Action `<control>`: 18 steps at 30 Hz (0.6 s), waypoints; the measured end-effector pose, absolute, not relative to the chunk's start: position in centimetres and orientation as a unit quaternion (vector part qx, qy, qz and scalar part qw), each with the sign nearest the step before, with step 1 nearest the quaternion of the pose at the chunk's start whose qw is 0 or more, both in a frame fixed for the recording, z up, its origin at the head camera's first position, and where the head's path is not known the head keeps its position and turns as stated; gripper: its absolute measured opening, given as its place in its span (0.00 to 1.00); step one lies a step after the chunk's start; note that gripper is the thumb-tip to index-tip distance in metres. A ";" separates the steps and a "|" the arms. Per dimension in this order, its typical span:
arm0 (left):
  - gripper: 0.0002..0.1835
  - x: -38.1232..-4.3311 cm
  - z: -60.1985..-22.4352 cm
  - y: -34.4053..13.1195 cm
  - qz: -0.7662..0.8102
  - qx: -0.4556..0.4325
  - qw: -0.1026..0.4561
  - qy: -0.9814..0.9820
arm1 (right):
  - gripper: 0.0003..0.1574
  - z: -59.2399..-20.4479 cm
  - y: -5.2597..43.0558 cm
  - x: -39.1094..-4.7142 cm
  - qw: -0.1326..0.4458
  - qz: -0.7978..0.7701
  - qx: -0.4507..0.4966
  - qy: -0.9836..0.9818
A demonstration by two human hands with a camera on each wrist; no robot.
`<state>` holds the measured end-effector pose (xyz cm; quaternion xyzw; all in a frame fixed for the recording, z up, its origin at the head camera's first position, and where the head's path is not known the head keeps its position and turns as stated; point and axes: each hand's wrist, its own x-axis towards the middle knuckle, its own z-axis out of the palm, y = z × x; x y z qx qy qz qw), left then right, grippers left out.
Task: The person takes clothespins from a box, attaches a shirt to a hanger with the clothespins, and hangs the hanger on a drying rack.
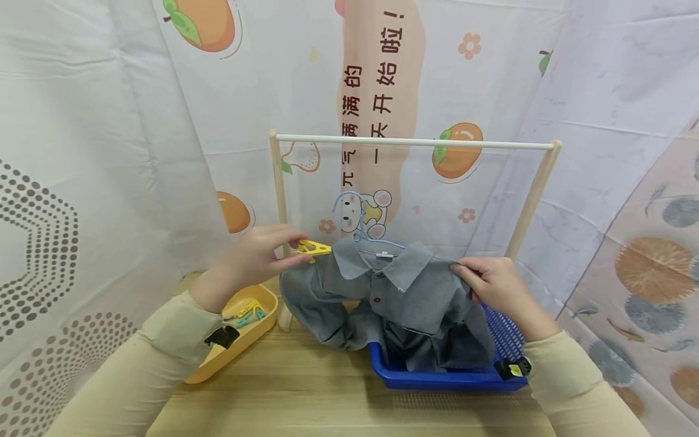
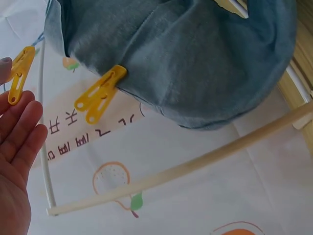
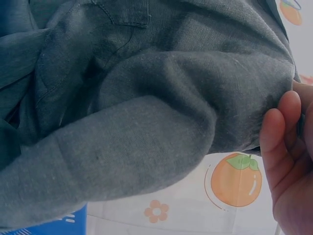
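Observation:
A grey collared shirt (image 1: 404, 291) is on a light-blue hanger (image 1: 363, 226), whose hook stands above the collar. My left hand (image 1: 270, 250) pinches a yellow clothespin (image 2: 21, 76) between thumb and fingers, beside the collar. A second yellow clothespin (image 2: 105, 90) grips the shirt's shoulder edge, as the left wrist view shows. At the opposite shoulder, my right hand (image 1: 494, 280) pinches the cloth between thumb and fingers. One sleeve droops below my left hand, and the lower part of the shirt lies bunched in a blue basket (image 1: 437, 382).
Behind the shirt stands a wooden rack with a white rail (image 1: 415, 142). At the left, a yellow tray (image 1: 267, 303) contains several yellow and teal clothespins (image 1: 251, 312). Tray and basket stand on a wood-grain table (image 1: 306, 394). Printed curtains (image 1: 262, 91) surround the table.

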<state>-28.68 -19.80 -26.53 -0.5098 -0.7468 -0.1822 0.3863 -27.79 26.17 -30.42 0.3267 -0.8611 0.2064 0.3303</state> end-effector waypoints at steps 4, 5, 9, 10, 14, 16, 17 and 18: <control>0.26 -28.7 -26.3 -18.8 -0.172 -0.508 0.399 -0.744 | 0.21 -30.4 26.1 -27.7 0.328 0.207 0.327 -0.862; 0.27 -28.7 -26.3 -18.5 -0.169 -0.508 0.402 -0.743 | 0.21 -30.4 26.1 -27.7 0.329 0.208 0.327 -0.861; 0.25 -28.8 -26.1 -17.6 -0.158 -0.516 0.401 -0.740 | 0.21 -30.4 26.1 -27.7 0.333 0.205 0.328 -0.860; 0.25 -28.9 -26.1 -17.3 -0.155 -0.519 0.400 -0.739 | 0.20 -30.4 26.1 -27.7 0.333 0.204 0.327 -0.861; 0.20 -28.9 -26.1 -16.2 -0.154 -0.534 0.402 -0.728 | 0.17 -30.3 26.1 -27.7 0.329 0.204 0.325 -0.863; 0.19 -29.0 -26.1 -15.5 -0.155 -0.542 0.407 -0.719 | 0.16 -30.4 26.1 -27.8 0.327 0.206 0.323 -0.864; 0.19 -29.0 -26.0 -15.2 -0.154 -0.545 0.410 -0.715 | 0.16 -30.4 26.1 -27.8 0.326 0.206 0.323 -0.864; 0.19 -29.0 -25.9 -14.9 -0.154 -0.548 0.411 -0.712 | 0.16 -30.4 26.1 -27.8 0.327 0.208 0.324 -0.863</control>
